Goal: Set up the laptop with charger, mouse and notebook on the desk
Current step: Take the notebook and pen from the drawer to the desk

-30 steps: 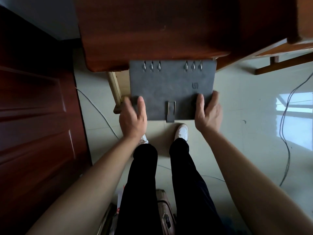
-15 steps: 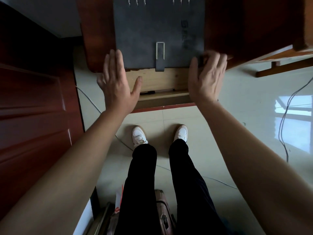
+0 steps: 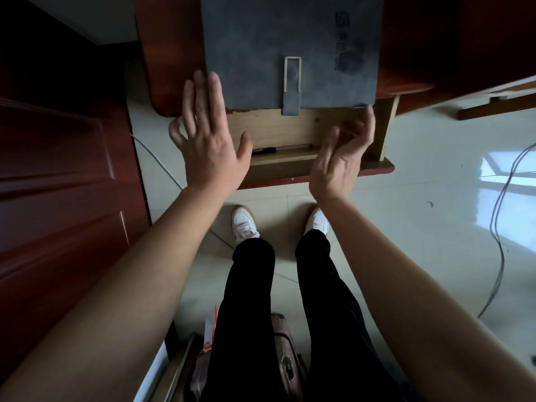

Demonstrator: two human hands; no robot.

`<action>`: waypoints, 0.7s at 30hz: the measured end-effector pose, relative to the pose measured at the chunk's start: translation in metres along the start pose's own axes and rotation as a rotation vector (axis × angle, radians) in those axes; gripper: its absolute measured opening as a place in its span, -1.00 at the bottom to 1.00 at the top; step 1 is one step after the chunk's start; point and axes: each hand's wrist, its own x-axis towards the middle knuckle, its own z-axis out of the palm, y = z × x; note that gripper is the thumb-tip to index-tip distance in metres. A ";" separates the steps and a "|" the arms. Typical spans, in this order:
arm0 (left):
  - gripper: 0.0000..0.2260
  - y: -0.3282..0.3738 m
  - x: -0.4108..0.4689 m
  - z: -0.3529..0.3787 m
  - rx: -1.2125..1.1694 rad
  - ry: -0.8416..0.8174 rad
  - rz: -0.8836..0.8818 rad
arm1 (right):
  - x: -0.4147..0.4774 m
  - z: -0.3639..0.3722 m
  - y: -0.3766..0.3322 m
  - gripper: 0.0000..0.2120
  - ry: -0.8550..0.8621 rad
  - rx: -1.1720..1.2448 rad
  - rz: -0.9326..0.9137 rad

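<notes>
The grey notebook (image 3: 290, 50) is seen flat on the reddish tabletop (image 3: 171, 82) at top centre of the frame, its strap clasp overhanging the near edge. The left hand (image 3: 210, 140) is spread open, fingertips beside the notebook's lower-left corner (contact cannot be told). The right hand (image 3: 340, 153) is loosely cupped, empty, below the lower-right corner.

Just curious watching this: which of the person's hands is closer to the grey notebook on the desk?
Right. The right hand has fingertips at the notebook's near right corner; whether they touch is unclear. The left hand hovers open beside its left edge, slightly apart.
</notes>
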 end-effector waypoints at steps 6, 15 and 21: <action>-0.22 -0.003 0.002 0.000 -0.016 -0.012 0.025 | -0.011 0.030 0.012 -0.49 -0.545 -0.567 0.046; -0.25 -0.003 0.003 -0.002 -0.085 0.010 0.040 | 0.028 0.056 0.017 -0.52 -1.107 -0.898 -0.164; -0.26 0.002 0.001 -0.006 -0.122 0.000 0.033 | 0.025 0.044 0.014 -0.62 -1.065 -0.787 -0.093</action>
